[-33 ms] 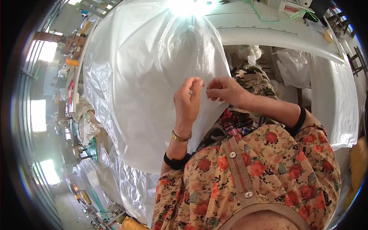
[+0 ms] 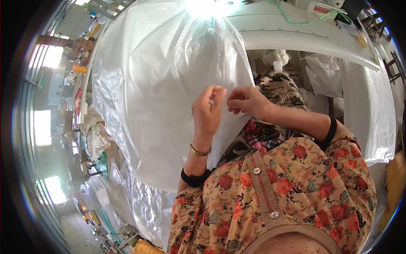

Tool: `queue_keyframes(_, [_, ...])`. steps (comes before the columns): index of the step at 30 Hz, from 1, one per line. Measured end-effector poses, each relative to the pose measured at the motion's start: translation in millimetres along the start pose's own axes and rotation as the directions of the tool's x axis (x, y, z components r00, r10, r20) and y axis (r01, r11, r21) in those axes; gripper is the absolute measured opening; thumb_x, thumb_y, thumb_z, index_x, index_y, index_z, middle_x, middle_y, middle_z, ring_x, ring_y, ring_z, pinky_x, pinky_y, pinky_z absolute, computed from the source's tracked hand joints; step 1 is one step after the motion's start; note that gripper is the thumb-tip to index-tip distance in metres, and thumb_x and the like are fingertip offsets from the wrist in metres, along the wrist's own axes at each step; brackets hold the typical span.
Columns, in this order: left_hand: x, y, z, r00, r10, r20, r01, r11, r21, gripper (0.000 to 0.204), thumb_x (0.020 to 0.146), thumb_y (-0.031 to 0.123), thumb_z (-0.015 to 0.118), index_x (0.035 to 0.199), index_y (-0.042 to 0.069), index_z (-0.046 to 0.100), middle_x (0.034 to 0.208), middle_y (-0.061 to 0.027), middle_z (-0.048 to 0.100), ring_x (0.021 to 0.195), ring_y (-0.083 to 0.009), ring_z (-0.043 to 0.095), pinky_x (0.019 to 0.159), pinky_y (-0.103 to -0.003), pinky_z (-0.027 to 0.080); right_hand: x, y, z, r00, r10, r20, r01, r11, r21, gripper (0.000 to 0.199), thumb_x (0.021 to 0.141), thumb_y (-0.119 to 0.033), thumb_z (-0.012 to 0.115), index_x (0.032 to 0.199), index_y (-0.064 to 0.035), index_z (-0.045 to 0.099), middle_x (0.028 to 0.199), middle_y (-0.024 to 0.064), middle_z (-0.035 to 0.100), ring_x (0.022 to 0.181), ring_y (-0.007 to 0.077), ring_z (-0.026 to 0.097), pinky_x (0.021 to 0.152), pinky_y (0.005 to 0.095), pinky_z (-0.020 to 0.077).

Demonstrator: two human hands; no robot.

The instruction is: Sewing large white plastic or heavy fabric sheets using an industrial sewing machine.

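Note:
A large translucent white plastic sheet (image 2: 156,97) drapes from the table down over my lap, gathered into folds near the bright light at the top. In front of my body, both hands are raised over this plastic. My left hand (image 2: 207,106) has its fingers curled in toward the thumb. Close beside it on the right, my right hand (image 2: 248,100) is bent the same way, fingertips toward the left hand. A small gap separates the two hands. Whatever the fingertips pinch, if anything, is too small or hidden to make out.
A ruler strip (image 2: 283,32) runs along the table above a white roll (image 2: 313,48). A green cord (image 2: 292,21) lies on the tabletop. White plastic bags (image 2: 323,74) sit under the table. At the left are an orange spool (image 2: 79,68) and more crumpled plastic (image 2: 96,137).

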State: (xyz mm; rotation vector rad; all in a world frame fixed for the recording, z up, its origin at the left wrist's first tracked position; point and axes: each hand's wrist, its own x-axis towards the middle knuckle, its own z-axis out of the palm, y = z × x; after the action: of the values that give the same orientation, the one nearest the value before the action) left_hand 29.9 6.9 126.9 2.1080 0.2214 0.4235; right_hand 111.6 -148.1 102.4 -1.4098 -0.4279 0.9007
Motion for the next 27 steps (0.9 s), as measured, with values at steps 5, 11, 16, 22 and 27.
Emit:
queue_keyframes(5, [-0.2,-0.3,-3.8,0.992,-0.103,0.074,0.117,0.969,-0.218,0.033,0.091,0.030,0.071,0.100,-0.001,0.064,0.077,-0.0058,0.067,0.070,-0.0118,0.062,0.060,-0.025,0.046,-15.3,-4.6,19.5,0.982,-0.187,0.021,0.188,0.979,-0.079,0.024,0.090,-0.017,0.065,0.104,0.0018,0.063,0.078,0.0079,0.068,0.072,0.0171,0.066,0.066,0.0309,0.0520])
queue_keyframes(11, [3.1,-0.3,-11.1,0.942,-0.262,0.208,0.324,0.870,-0.371,0.024,0.092,0.023,0.069,0.093,-0.001,0.064,0.070,0.0016,0.061,0.061,-0.0052,0.054,0.054,-0.021,0.043,-21.0,0.2,23.6,0.868,-0.466,0.172,0.479,0.692,-0.540,0.021,0.087,-0.014,0.066,0.104,-0.0028,0.063,0.081,0.0149,0.067,0.072,0.0291,0.066,0.070,0.0362,0.0516])
queue_keyframes(16, [4.0,2.3,-10.1,0.954,-0.274,0.124,0.300,0.852,-0.429,0.017,0.095,0.016,0.064,0.092,-0.001,0.064,0.065,0.0036,0.057,0.055,-0.0031,0.049,0.051,-0.021,0.041,-15.5,-10.5,13.5,0.989,-0.151,-0.011,0.148,0.979,-0.140,0.031,0.095,-0.027,0.063,0.098,0.0032,0.061,0.074,0.0077,0.064,0.069,0.0151,0.064,0.064,0.0318,0.0513])
queue_keyframes(22, [1.5,17.0,-10.7,0.959,-0.230,0.164,0.280,0.852,-0.443,0.016,0.097,0.014,0.060,0.093,-0.001,0.065,0.065,0.0035,0.056,0.053,-0.0040,0.048,0.049,-0.022,0.040,7.8,-10.2,14.9,0.991,-0.117,-0.064,0.125,0.980,0.151,0.034,0.101,-0.031,0.056,0.092,0.0024,0.059,0.072,0.0029,0.058,0.068,0.0078,0.059,0.063,0.0248,0.0530])
queue_keyframes(27, [0.5,19.7,-13.7,0.959,-0.271,0.080,0.276,0.837,-0.473,0.016,0.096,0.015,0.061,0.092,0.000,0.065,0.060,0.0032,0.052,0.049,-0.0048,0.043,0.048,-0.020,0.036,5.6,-7.9,13.4,0.982,-0.191,-0.016,0.191,0.971,0.145,0.032,0.103,-0.027,0.052,0.088,0.0003,0.060,0.073,0.0015,0.058,0.066,0.0078,0.058,0.063,0.0242,0.0530])
